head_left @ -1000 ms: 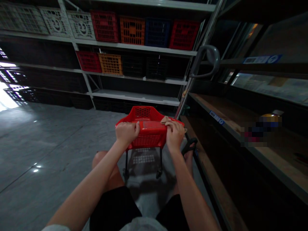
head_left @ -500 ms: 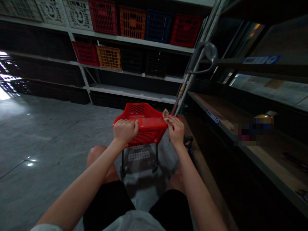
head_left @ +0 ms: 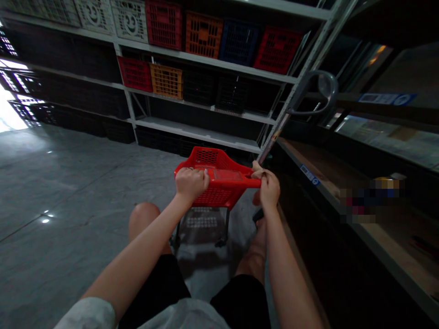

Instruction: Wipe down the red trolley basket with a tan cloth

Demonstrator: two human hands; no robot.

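Note:
A small red shopping cart [head_left: 219,196] with a perforated plastic basket and dark wheeled legs stands in front of my legs. My left hand [head_left: 191,183] is closed around the left part of its handle bar, fingers over the top. At the bar's right end my right hand [head_left: 269,186] is closed with a crumpled beige cloth [head_left: 258,171] between its fingers, touching the handle. Part of the cloth is hidden by the fingers. The section of handle between my hands carries a pale label panel [head_left: 227,175].
Beyond the cart, a metal rack [head_left: 202,132] holds red, orange, blue, white and black plastic crates. A grey loop handle [head_left: 313,109] on a slanted pole rises behind my right hand. Along the right runs a wooden-topped shelf [head_left: 308,160] bearing blue labels and a blurred-out item.
The view has turned slightly left, so the cart and rack sit further right. My right hand has shifted outward to the handle's end with the cloth; my left hand keeps its grip.

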